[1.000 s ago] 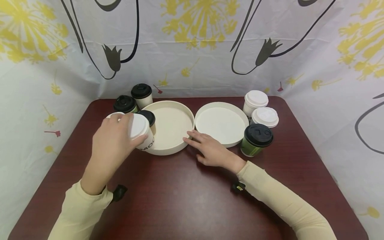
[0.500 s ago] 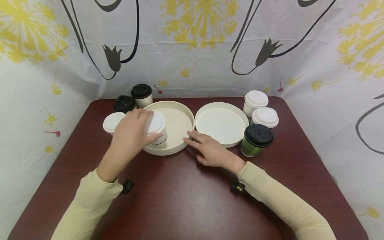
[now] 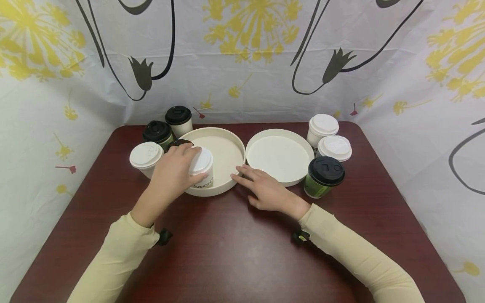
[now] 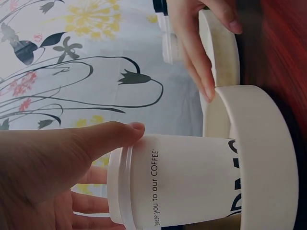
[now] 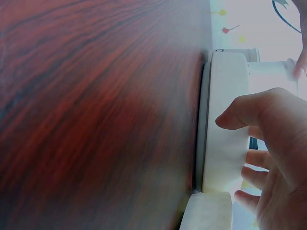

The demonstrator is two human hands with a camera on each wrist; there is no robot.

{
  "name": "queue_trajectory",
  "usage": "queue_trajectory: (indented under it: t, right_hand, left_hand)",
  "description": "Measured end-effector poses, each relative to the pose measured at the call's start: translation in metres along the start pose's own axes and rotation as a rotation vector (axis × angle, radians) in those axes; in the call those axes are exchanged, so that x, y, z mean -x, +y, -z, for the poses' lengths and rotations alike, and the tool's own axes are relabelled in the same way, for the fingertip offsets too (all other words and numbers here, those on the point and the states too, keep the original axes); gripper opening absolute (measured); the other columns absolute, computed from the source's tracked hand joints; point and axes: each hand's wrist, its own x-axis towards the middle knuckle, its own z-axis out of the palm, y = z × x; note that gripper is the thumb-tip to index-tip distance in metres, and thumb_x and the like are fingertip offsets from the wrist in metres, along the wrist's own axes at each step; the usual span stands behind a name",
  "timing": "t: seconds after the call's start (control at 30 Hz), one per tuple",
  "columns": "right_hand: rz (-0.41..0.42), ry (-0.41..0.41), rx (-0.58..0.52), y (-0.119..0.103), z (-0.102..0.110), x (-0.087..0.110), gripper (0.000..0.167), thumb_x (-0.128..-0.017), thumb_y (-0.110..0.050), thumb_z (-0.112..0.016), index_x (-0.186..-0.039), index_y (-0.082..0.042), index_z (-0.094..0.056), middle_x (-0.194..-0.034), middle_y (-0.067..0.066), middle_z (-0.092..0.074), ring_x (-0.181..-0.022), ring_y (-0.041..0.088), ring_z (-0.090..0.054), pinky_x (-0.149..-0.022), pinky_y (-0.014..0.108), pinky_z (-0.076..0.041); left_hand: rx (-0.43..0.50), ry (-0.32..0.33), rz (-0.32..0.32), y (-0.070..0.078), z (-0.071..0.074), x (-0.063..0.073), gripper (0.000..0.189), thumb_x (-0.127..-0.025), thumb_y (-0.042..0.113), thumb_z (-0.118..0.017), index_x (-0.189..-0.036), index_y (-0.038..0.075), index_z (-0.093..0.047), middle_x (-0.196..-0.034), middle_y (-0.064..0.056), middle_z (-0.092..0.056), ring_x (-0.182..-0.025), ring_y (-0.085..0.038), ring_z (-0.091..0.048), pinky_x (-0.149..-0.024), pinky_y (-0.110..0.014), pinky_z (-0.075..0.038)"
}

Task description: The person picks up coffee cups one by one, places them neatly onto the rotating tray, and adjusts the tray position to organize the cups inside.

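My left hand (image 3: 170, 172) grips a white paper coffee cup (image 4: 182, 177) with a white lid, thumb on one side and fingers round the lid's far side. The cup stands upright within the left round tray (image 3: 227, 151), its lower part behind the tray wall (image 4: 268, 158) in the left wrist view. My right hand (image 3: 270, 191) has its fingers spread and relaxed, fingertips at the same tray's right front rim; in the right wrist view its thumb (image 5: 232, 115) lies along the outer wall. A dark-lidded cup (image 3: 181, 143) is mostly hidden behind my left hand.
A second round white tray (image 3: 280, 155) touches the left one. Left of the trays stand two black-lidded cups (image 3: 157, 131) (image 3: 179, 115) and a white-lidded cup (image 3: 145, 155). On the right are two white-lidded cups (image 3: 323, 125) (image 3: 335, 147) and a green black-lidded cup (image 3: 325, 174).
My left hand has carried the white cup rightward from beside the tray's left edge and lowered it into the tray. My right hand has stayed at the rim.
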Motion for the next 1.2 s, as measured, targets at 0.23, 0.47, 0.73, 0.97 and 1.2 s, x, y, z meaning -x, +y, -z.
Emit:
queue_trajectory:
  t: [0.23, 0.47, 0.73, 0.97, 1.2]
  right_hand:
    - [-0.006, -0.009, 0.003, 0.000, 0.000, 0.000, 0.077, -0.084, -0.017, -0.069, -0.154, -0.019, -0.036, -0.160, 0.013, -0.035, -0.150, 0.029, -0.034, -0.120, 0.044, -0.033]
    - [-0.009, -0.012, -0.002, -0.001, 0.001, 0.000, 0.077, -0.084, -0.017, -0.069, -0.153, -0.019, -0.037, -0.160, 0.013, -0.035, -0.150, 0.029, -0.034, -0.120, 0.045, -0.033]
    - [-0.010, -0.011, 0.001, -0.002, 0.002, 0.000, 0.076, -0.084, -0.018, -0.069, -0.153, -0.019, -0.037, -0.160, 0.013, -0.036, -0.149, 0.029, -0.034, -0.120, 0.045, -0.034]
    - [-0.014, -0.012, -0.011, -0.003, 0.003, 0.001, 0.077, -0.083, -0.017, -0.070, -0.153, -0.019, -0.037, -0.160, 0.013, -0.036, -0.149, 0.029, -0.034, -0.120, 0.045, -0.034]
    - [-0.015, -0.010, -0.005, -0.003, 0.002, 0.001, 0.077, -0.084, -0.017, -0.070, -0.153, -0.019, -0.037, -0.160, 0.013, -0.036, -0.149, 0.029, -0.034, -0.119, 0.045, -0.034]
  left_hand:
    - [-0.013, -0.010, -0.009, -0.002, -0.008, 0.000, 0.069, -0.077, 0.044, -0.081, -0.131, 0.006, -0.059, -0.135, -0.021, -0.058, -0.117, -0.042, -0.057, -0.096, -0.054, -0.049]
    - [-0.007, -0.034, 0.002, -0.001, -0.012, 0.000, 0.067, -0.078, 0.044, -0.080, -0.131, 0.008, -0.060, -0.135, -0.020, -0.058, -0.118, -0.042, -0.057, -0.094, -0.055, -0.050]
    - [-0.018, -0.033, 0.001, 0.000, -0.015, 0.000, 0.070, -0.078, 0.045, -0.079, -0.134, 0.008, -0.057, -0.137, -0.021, -0.056, -0.120, -0.042, -0.056, -0.092, -0.057, -0.051]
    - [-0.011, -0.027, 0.000, 0.000, -0.017, 0.002, 0.076, -0.077, 0.046, -0.079, -0.137, 0.007, -0.054, -0.139, -0.020, -0.053, -0.123, -0.043, -0.054, -0.092, -0.058, -0.050]
    - [-0.072, 0.083, -0.053, 0.014, -0.012, 0.009, 0.075, -0.078, 0.045, -0.079, -0.137, 0.007, -0.054, -0.143, -0.021, -0.050, -0.129, -0.041, -0.050, -0.097, -0.056, -0.049]
